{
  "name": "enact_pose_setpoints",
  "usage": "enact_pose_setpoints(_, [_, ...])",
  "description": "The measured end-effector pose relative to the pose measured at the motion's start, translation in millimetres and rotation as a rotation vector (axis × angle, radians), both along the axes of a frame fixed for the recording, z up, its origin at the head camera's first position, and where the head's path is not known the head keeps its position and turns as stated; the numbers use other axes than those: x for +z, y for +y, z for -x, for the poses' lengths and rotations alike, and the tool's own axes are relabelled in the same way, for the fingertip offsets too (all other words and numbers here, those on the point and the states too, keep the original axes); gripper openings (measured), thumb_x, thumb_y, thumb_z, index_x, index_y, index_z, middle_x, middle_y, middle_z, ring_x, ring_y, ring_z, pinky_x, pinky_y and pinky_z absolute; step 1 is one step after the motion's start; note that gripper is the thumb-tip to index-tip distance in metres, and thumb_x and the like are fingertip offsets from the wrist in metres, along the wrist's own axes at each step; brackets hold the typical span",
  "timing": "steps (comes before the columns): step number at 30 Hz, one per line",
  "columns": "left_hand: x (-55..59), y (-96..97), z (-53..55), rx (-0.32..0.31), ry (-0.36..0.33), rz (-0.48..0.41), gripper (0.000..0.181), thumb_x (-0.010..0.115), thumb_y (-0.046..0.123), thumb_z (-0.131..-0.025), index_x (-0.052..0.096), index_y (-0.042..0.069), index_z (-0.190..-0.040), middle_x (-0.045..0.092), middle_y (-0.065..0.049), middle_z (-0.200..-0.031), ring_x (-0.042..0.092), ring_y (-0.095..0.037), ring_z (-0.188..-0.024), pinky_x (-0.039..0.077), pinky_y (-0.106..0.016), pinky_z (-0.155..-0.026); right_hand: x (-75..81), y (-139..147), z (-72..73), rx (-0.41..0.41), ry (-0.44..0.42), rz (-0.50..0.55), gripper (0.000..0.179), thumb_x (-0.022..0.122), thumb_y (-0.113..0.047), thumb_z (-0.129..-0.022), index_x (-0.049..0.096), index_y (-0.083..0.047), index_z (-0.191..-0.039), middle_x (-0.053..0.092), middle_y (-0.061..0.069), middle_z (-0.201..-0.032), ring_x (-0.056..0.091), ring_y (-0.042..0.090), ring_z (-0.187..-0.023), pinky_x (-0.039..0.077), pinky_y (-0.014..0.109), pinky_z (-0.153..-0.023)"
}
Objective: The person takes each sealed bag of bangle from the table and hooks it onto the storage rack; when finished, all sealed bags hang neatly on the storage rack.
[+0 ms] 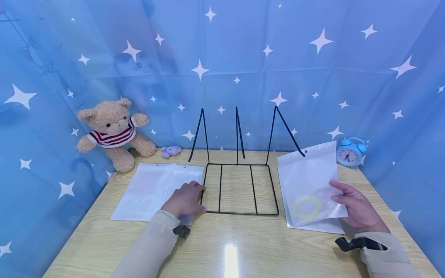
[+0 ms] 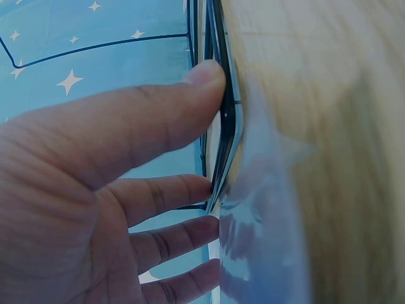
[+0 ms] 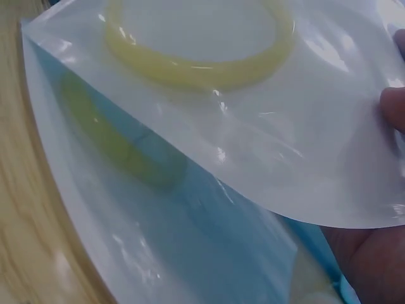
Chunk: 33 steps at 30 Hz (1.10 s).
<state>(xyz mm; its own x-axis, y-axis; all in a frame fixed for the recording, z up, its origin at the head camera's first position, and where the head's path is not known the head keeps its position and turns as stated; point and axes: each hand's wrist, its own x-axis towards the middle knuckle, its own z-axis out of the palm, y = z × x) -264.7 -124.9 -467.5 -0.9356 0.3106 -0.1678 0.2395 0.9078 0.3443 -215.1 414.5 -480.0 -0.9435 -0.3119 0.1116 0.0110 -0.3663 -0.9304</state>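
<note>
A black wire display rack (image 1: 238, 213) with three upright prongs stands mid-table. My left hand (image 1: 185, 199) touches the left side of its base, thumb near the front corner; in the left wrist view the fingers reach out fairly straight to the black wire. My right hand (image 1: 359, 210) pinches the right edge of a white zip pouch (image 1: 309, 173) holding a yellow ring (image 1: 318, 208). The pouch is tilted up, its top hole close to the right prong's tip (image 1: 304, 155). Under it lies another white pouch (image 3: 82, 209), also with a yellow ring.
Two white pouches (image 1: 144, 185) lie left of the rack, partly under my left forearm. A teddy bear (image 1: 112, 127) and a small purple toy (image 1: 171, 151) sit at the back left. A blue alarm clock (image 1: 349, 153) stands at the back right, before a starry blue curtain (image 1: 240, 38).
</note>
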Motion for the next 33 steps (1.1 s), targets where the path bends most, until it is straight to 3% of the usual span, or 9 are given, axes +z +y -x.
enact_pose_setpoints(33, [2.6,1.3,-1.1,-0.006,-0.001,0.014,0.077,0.089,0.036,-0.083,0.059,0.012,-0.15,0.054,-0.014,-0.152,0.053,-0.039,-0.136,0.046,-0.065,-0.106,27.6,-28,-6.1,0.316,0.102,0.238,0.068,0.023,0.021,-0.104,0.068,-0.014,-0.141,0.071,0.007,-0.135,0.072,0.023,-0.119,0.061,0.035,-0.095])
